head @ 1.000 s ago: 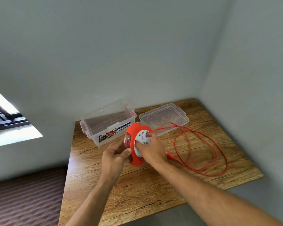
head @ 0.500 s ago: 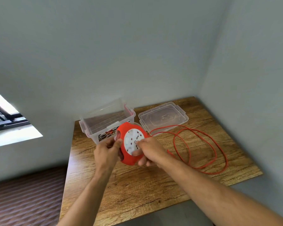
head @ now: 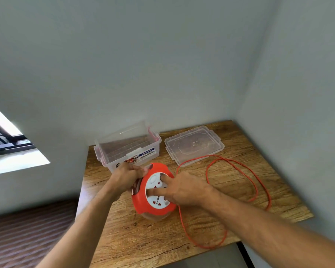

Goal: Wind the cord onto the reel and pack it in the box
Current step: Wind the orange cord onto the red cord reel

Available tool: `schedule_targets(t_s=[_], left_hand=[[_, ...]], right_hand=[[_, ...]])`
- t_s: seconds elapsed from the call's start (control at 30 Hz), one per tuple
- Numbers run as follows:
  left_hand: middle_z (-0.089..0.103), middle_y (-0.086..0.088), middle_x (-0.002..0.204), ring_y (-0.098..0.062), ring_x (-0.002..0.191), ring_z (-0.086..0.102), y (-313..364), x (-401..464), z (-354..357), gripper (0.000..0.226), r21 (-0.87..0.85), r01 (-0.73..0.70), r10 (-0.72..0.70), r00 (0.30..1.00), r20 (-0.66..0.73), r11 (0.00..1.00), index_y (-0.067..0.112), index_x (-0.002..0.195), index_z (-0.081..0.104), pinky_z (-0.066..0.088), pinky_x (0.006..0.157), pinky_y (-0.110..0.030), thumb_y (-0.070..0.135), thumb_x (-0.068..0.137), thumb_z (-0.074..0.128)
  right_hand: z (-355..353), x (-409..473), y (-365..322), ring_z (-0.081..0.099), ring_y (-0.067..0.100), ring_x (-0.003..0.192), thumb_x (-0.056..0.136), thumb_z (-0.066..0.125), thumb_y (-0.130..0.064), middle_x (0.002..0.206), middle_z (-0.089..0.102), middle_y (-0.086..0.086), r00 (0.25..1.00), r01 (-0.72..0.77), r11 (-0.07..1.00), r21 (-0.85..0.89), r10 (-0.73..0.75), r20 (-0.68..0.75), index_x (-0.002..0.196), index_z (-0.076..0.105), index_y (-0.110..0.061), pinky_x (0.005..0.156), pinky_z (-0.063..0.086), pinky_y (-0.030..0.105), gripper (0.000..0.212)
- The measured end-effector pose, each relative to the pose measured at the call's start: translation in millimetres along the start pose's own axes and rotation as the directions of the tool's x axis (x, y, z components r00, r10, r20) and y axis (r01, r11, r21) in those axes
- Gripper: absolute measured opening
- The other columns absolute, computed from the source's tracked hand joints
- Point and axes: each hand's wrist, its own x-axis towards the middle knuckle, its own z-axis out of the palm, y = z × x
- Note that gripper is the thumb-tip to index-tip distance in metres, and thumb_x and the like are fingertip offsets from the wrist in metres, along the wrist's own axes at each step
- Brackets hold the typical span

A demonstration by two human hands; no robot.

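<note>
An orange cord reel point(head: 150, 206) with a white socket face is held above the wooden table point(head: 143, 240), face tilted toward me. My left hand point(head: 129, 176) grips its upper left rim. My right hand point(head: 179, 187) lies on the white face with fingers pressed into its recesses. The thin orange cord point(head: 238, 188) trails from the reel in loose loops over the table's right half, one loop reaching the front edge. Behind the reel stands the clear plastic box point(head: 127, 147), without its lid.
The clear lid point(head: 194, 145) lies flat to the right of the box, near the corner of two grey walls. The table's front edge is close to me, with floor at the left and a window at the far left.
The reel has shifted right and lower in view, and its white face has turned. My right hand's fingers moved across the face. The cord loops have shifted, one strand now running toward the front edge.
</note>
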Motion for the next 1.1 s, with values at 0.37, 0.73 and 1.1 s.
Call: schedule_targets(t_s=[0.37, 0.73, 1.1], left_hand=[[0.075, -0.007, 0.074, -0.032, 0.066, 0.071, -20, -18, 41, 0.024, -0.167, -0.337, 0.252, 0.886, -0.389, 0.927, 0.036, 0.092, 0.080, 0.061, 0.068, -0.053, 0.014, 0.094, 0.070], [0.064, -0.003, 0.113, -0.019, 0.107, 0.065, -48, -41, 80, 0.039, -0.224, -0.283, 0.153, 0.872, -0.465, 0.933, 0.012, 0.131, 0.067, 0.057, 0.093, -0.041, 0.018, 0.093, 0.071], [0.070, 0.004, 0.054, -0.014, 0.050, 0.062, -29, -6, 11, 0.019, -0.337, -0.060, -0.061, 0.940, -0.337, 0.939, 0.016, 0.084, 0.084, 0.053, 0.053, -0.032, 0.030, 0.091, 0.073]], right_hand=[[12, 21, -25, 0.068, 0.025, 0.091, 0.071, 0.067, -0.063, 0.106, 0.072, 0.000, 0.415, -0.604, 0.239, 0.760, 0.909, 0.044, 0.131, 0.047, -0.041, 0.069, 0.052, 0.031, 0.067], [-2, 50, -30, 0.044, 0.007, 0.031, 0.092, 0.063, -0.046, 0.042, 0.056, -0.005, 0.242, -0.094, -0.829, 0.552, 0.519, 0.820, 0.096, 0.063, -0.014, 0.033, 0.031, 0.017, 0.032], [2, -3, -6, 0.063, 0.034, 0.110, 0.094, 0.062, -0.020, 0.142, 0.051, 0.009, 0.919, -0.341, 0.869, 0.360, 0.388, -0.066, 0.139, 0.049, -0.036, 0.080, 0.058, 0.049, 0.049]])
